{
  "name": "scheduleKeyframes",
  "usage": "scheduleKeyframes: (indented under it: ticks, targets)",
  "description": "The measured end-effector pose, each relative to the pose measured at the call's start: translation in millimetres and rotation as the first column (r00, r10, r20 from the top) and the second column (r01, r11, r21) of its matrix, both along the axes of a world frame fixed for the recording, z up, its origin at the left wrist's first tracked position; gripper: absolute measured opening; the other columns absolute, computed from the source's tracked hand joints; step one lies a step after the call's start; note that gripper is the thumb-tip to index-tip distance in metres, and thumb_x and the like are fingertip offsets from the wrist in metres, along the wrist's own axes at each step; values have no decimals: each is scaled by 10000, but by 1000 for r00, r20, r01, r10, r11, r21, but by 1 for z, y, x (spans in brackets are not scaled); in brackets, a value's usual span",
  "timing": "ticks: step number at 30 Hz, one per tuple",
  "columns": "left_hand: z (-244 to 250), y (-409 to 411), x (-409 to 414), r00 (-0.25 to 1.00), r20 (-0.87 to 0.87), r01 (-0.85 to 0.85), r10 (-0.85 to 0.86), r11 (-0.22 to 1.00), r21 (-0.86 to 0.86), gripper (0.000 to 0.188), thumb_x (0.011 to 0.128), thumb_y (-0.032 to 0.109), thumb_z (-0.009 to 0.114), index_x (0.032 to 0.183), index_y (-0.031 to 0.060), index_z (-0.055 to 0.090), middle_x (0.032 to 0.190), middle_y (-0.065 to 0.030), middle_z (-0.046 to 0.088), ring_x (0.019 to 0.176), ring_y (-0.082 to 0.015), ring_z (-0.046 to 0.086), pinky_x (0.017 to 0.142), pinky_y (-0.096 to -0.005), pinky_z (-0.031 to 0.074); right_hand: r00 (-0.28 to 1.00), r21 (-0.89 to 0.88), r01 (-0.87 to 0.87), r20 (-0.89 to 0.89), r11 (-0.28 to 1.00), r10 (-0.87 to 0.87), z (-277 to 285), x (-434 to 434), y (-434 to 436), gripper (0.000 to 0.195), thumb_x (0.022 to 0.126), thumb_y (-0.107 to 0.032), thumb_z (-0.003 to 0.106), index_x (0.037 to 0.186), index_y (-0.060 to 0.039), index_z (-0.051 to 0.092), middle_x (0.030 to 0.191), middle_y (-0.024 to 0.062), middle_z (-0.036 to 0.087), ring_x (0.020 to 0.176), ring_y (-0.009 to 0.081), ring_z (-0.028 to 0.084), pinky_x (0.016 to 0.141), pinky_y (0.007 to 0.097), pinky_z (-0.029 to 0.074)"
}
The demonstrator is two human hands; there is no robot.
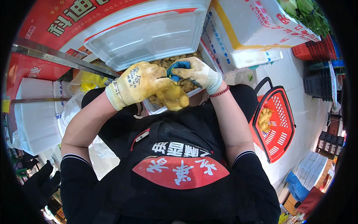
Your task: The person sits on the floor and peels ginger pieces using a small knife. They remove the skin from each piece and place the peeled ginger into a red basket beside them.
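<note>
My left hand [139,82], in a yellowed work glove bearing writing, grips a knobbly yellow ginger root [176,98] that hangs below its fingers. Close against its fingertips is my right hand [197,71], gloved in cream with its fingers curled. A blue patch [179,67] shows at the right fingers; whether it is a cloth or the glove's coating is unclear. Both hands are over an open white foam box [211,60] filled with brownish ginger roots [187,85]. Its lid [145,36] leans up behind the hands.
On the tiled floor to the right, a red plastic basket [279,137] holds yellow ginger [265,119]. Foam boxes [251,30] are stacked at upper right, with leafy greens [304,11] on top. A metal rail [64,57] and a clear plastic bag [77,86] are at left.
</note>
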State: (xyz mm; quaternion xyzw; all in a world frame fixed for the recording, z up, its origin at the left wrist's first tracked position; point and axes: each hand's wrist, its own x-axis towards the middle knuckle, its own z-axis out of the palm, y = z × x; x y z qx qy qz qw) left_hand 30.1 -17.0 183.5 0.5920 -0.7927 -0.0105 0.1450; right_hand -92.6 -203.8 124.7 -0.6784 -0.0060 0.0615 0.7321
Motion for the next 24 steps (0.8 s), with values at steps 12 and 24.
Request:
scheduleKeyframes:
  ticks: [12, 24]
  targets:
    - [-117, 13, 1, 677, -212, -598, 705, 695, 400, 225, 830, 204, 575, 914, -4, 593, 818, -168, 643, 774, -367, 605, 683, -410, 489, 783, 143, 605, -289, 783, -551, -70, 5, 9, 245, 889, -133, 557, 1034, 51, 631, 905, 93, 666, 797, 140, 630, 730, 267, 528]
    - [-180, 22, -5, -587, -639, -149, 497, 709, 689, 333, 904, 300, 584, 1117, 45, 569, 868, -53, 610, 711, -128, 599, 552, -265, 499, 956, -446, 224, -71, 867, -284, -89, 8, 65, 465, 815, -318, 648, 1114, 34, 594, 1081, 230, 617, 1007, 343, 601, 877, 373, 468]
